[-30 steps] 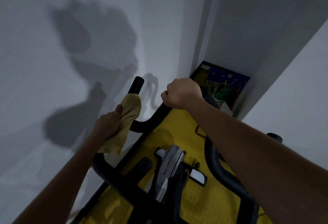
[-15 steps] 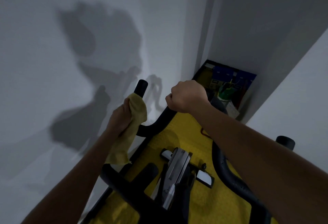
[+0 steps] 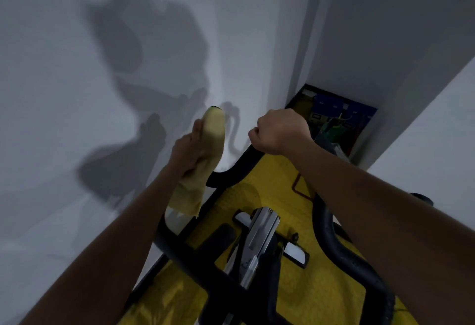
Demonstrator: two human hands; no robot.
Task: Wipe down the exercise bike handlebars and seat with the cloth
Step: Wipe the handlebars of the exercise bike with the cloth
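1. One cloth (image 3: pixel 205 160), one set of black handlebars (image 3: pixel 331 232), two hands.
2. The cloth is dull yellow and crumpled, draped over the far tip of the left bar, its loose end hanging near.
3. My left hand (image 3: pixel 189 151) grips the cloth around that bar.
4. My right hand (image 3: pixel 279 130) is clenched around the far centre bar, above the yellow mat (image 3: pixel 272 185).
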